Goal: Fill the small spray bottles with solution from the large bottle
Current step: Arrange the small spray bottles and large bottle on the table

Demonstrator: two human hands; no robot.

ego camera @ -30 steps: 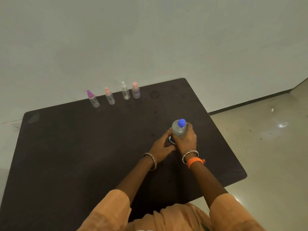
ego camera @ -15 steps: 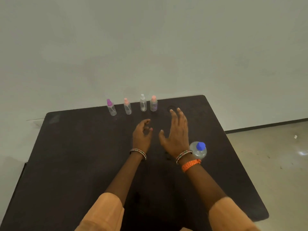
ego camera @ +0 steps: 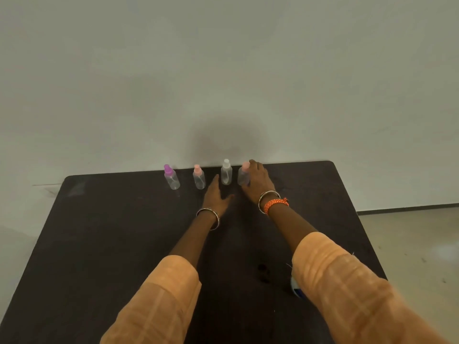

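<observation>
— Where are the little bottles?

— Four of them, upright in a row at the far edge of the dark table (ego camera: 99, 244), close to the wall (ego camera: 223, 70). From the left: a purple-capped bottle (ego camera: 171, 177), a pink-capped bottle (ego camera: 199, 177), a white-capped bottle (ego camera: 226, 172) and a second pink-capped one (ego camera: 243, 174).

— And the hands?

— The right hand (ego camera: 257, 181) is against that last bottle, fingers curled over its far side (whether they actually clamp it, I cannot tell). The left hand (ego camera: 215, 194) is low over the table, between the first pink one and the white one, fingers straight and together, holding nothing.

— The big bottle?

— Only a sliver of something clear and blue (ego camera: 296, 287) peeks out near the table's near right side, hidden under the orange sleeve (ego camera: 347, 281).
</observation>
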